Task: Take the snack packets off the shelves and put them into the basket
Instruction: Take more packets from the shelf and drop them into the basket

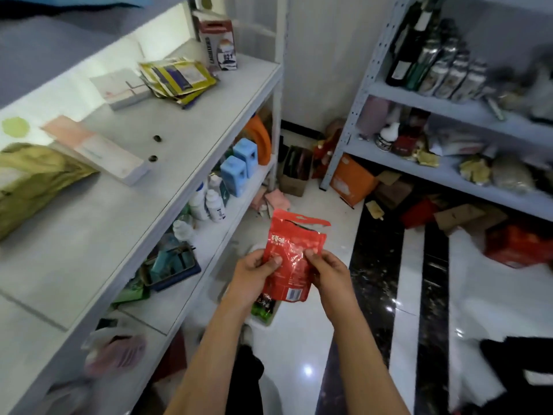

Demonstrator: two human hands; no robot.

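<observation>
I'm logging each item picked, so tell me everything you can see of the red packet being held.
The red packet is a glossy, crinkled foil-like pouch with a hang-hole tab at its top, white lettering near the upper left and a barcode by its lower right corner. It is held roughly upright, tilted slightly, in mid-air over the floor between the shelving units. The left hand pinches its left edge and the right hand its right edge; nothing else touches it.

The white laminate shelf board (pixel 185 139) on the left carries a stack of yellow foil packets (pixel 179 80), flat white cardboard boxes (pixel 124 88), a pink-and-white long box (pixel 98 151) and a crumpled olive-green bag (pixel 33 181). The glossy white-and-black tiled floor (pixel 419 295) bears an orange carton (pixel 353 179) and brown cardboard boxes (pixel 294 175).
</observation>
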